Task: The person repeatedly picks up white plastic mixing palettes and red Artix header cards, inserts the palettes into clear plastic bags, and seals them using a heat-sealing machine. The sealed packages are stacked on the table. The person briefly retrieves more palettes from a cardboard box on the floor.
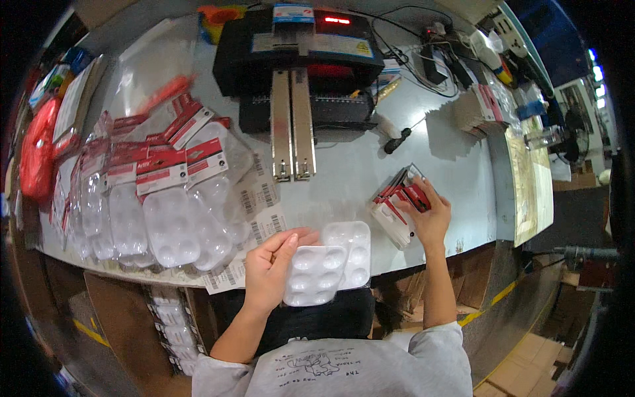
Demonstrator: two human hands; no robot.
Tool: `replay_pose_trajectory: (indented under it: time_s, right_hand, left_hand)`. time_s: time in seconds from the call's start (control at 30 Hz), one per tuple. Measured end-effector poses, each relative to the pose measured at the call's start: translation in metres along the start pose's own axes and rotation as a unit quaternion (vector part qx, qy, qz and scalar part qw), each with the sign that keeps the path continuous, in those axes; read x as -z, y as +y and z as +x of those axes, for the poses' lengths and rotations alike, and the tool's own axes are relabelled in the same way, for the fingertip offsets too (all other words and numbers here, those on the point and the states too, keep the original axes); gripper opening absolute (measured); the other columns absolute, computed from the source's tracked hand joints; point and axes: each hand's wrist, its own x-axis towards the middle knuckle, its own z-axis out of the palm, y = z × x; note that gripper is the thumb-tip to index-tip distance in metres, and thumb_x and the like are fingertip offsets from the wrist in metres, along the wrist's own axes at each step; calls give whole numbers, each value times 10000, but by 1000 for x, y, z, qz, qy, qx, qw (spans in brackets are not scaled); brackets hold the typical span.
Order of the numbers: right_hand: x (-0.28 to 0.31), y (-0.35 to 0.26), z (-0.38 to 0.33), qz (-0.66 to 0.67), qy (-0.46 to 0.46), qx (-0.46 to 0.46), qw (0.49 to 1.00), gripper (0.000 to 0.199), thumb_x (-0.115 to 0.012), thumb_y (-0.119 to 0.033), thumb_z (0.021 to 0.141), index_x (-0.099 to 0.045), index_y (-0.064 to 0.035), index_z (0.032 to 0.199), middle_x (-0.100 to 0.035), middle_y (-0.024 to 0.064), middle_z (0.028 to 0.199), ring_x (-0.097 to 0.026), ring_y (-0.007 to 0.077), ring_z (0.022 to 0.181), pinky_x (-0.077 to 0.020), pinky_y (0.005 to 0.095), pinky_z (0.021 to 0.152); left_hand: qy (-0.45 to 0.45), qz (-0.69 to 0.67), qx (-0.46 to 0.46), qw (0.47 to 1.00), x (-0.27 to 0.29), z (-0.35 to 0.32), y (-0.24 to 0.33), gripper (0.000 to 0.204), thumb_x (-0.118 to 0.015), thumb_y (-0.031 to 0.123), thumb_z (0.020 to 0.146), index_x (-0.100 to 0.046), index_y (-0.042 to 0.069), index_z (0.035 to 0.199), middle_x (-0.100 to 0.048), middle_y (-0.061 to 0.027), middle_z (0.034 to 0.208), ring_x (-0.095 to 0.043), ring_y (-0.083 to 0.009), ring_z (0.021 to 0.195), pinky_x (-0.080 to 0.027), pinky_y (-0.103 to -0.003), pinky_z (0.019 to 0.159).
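My left hand (270, 272) is closed on a white plastic palette (315, 276) with round wells, held tilted just over the table's front edge. A second white palette (358, 259) shows partly behind it; whether my hand bears that one too, I cannot tell. To the right, my right hand (431, 215) bends over a fanned stack of red and white header cards (395, 221), thumb and fingers gripping the upper cards. How many cards it has hold of is hidden.
Bagged palettes (172, 225) with red cards pile up at the left. Barcode label sheets (264, 192) lie beside them. A black machine (297, 53) with metal rails (293, 126) stands at the back. A screwdriver (398, 141) and another card stack (477, 109) are at the right.
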Motion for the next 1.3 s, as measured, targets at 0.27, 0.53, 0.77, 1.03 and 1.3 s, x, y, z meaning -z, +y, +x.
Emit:
replay_pose_trajectory:
  time_s: [0.27,0.53,0.77,1.03,1.3]
  right_hand:
    - [52,-88,-18,380,-121,-39,916,303,-775,-190,688,-672,-32,925,-665,106,725,-614,128,625,-475,236,583]
    - [34,-140,-4,313,-285,142,895,284,-796,-217,686,-650,2,792,-592,59,602,-493,81,500,-382,218,473]
    - [22,-130,2,312,-317,187,876,296,-798,-234,687,-647,3,780,-593,50,599,-492,66,495,-378,209,463]
    - [13,-109,-10,416,-487,-158,752,218,-669,-177,839,-676,41,847,-639,61,695,-595,79,547,-469,210,464]
    - [2,-101,-24,539,-491,-175,662,186,-576,-124,892,-595,61,887,-629,89,732,-605,123,581,-502,238,546]
  left_hand:
    - [-14,98,-13,995,-5,-15,9,253,-496,160,939,-629,-30,1040,-678,-86,971,-604,-98,892,-457,-218,790]
    - [29,186,-31,982,-4,-18,13,170,-561,140,908,-637,-6,949,-662,-40,765,-550,-49,687,-444,-207,641]
    - [14,196,-28,980,3,-12,9,165,-577,151,903,-649,3,902,-602,-2,671,-483,-30,619,-406,-197,569]
    - [145,134,-98,975,18,3,-3,235,-545,170,925,-629,-44,876,-569,16,739,-452,-51,694,-377,-190,641]
    - [150,165,-85,971,21,5,-10,240,-483,184,949,-582,-27,889,-564,13,787,-453,-56,733,-378,-201,689]
